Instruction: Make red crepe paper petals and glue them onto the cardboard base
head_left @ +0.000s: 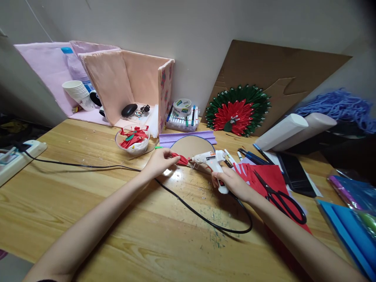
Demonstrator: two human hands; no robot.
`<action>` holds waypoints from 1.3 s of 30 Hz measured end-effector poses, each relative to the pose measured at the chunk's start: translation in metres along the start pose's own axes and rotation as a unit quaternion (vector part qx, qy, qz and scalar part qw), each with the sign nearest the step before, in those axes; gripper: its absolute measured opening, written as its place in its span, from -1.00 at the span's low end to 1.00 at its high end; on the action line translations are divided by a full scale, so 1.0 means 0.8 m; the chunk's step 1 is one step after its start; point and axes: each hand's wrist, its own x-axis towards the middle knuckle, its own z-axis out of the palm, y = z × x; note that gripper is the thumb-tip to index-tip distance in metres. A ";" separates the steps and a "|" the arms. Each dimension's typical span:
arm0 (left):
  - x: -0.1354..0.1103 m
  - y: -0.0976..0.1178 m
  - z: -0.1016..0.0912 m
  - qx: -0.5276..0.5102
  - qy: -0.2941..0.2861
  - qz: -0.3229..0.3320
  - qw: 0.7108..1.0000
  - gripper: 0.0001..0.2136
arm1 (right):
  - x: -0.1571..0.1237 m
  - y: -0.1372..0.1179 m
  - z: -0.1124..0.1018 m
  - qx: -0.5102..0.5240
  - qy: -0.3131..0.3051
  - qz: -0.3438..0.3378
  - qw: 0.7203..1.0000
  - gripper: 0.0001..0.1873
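My left hand (160, 161) pinches a small folded red paper piece (180, 158) just above the wooden table (88, 203). My right hand (230, 182) grips the handle of a white hot glue gun (210, 159), whose nozzle points left at the red piece and nearly touches it. The gun's black cord (205, 219) loops across the table in front of me. A round cardboard disc (192, 145) lies just behind the two hands.
A clear bowl of red paper pieces (133, 140) stands at the back left of my hands. Black scissors (280, 196) lie on red paper (270, 176) at the right. A red-and-green paper fan ornament (237, 111) leans on cardboard. A power strip (17, 156) sits at the left edge.
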 end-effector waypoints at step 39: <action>-0.236 0.026 -0.196 0.004 0.309 -0.028 0.951 -0.73 | 0.101 -0.186 0.291 0.105 -0.011 -0.223 0.969 -0.73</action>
